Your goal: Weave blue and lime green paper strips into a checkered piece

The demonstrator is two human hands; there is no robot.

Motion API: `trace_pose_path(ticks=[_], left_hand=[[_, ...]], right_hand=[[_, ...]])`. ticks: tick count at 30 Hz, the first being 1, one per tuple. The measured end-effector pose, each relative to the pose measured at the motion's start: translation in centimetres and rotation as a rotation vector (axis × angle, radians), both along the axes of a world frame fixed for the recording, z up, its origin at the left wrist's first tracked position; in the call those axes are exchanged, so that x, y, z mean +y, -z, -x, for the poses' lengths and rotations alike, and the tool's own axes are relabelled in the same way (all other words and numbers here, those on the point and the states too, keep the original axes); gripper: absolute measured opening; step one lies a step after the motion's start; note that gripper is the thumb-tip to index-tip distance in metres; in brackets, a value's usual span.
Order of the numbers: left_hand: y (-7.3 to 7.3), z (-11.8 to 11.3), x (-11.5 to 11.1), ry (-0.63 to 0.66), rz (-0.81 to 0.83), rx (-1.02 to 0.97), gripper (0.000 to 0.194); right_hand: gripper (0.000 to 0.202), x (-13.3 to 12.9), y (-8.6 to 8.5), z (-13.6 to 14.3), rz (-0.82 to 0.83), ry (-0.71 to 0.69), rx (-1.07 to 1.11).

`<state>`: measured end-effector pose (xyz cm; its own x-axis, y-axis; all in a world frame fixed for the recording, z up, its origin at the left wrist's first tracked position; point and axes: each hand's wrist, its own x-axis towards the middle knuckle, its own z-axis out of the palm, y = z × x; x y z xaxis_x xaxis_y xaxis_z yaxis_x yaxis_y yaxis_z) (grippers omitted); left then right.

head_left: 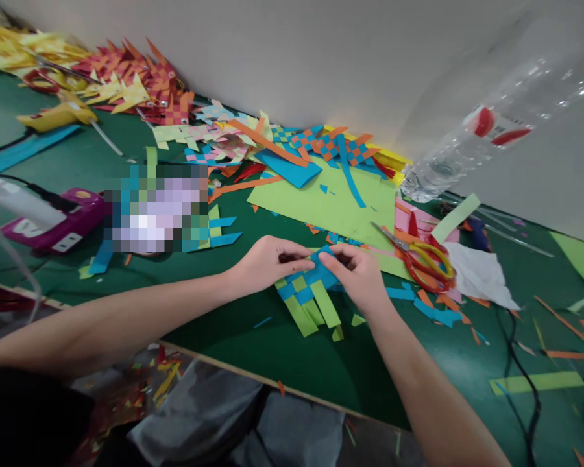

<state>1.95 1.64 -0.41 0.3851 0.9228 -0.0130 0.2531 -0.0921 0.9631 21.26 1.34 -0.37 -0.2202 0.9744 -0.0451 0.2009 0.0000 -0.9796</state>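
Observation:
Both hands hold a small woven piece of blue and light green paper strips (304,295) just above the green table (194,324). My left hand (272,263) pinches its upper left edge between thumb and fingers. On the other side, my right hand (357,269) presses a blue strip with the thumb, its fingers curled behind. Several green strip ends hang loose toward me. Scissors with red and yellow handles (425,263) lie to the right of my right hand.
Light green sheets (360,194), woven paper pieces (141,78) and scraps line the wall. A yellow glue gun (61,115) and a purple power strip (73,217) lie left. At right are a clear plastic bottle (486,130), a white tissue (481,272) and a black cable (525,376).

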Motion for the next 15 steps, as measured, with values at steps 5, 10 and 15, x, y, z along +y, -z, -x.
trace_pose_path(ticks=[5, 10, 15], left_hand=[[0.14, -0.02, 0.11, 0.039, 0.042, -0.033, 0.028], [0.04, 0.05, 0.3, -0.018, 0.026, -0.11, 0.018], [0.05, 0.04, 0.55, -0.005, 0.096, -0.145, 0.018]], right_hand=[[0.025, -0.02, 0.35, 0.17, -0.018, 0.021, -0.027], [0.023, -0.2, 0.53, 0.46, -0.066, 0.063, -0.013], [0.021, -0.35, 0.87, 0.67, -0.078, 0.063, 0.003]])
